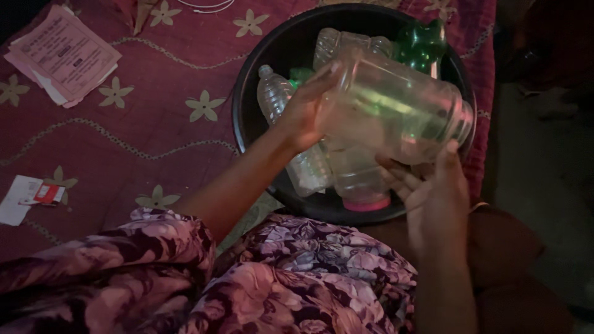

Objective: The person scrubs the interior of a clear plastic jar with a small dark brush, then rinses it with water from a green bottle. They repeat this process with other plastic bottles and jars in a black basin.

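While both hands — left point(303, 114), right point(433, 188) — grip one clear jar point(396, 108), four bottles fill one basin point(247, 117).

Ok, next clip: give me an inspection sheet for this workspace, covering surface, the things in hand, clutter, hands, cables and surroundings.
Surface: maroon cloth with pale flower print, spread flat.
Things in hand: large clear plastic jar held tilted over a round black basin; the basin holds clear plastic bottles, a green bottle and a pink-capped container.
Clutter: pink printed papers at top left; small white and red packet at left edge.
Hands: left hand grips the jar's side; right hand supports it from below.
Cables: thin white cord at top edge, kind unclear.
Surroundings: dim; dark floor to the right; floral garment in the foreground.
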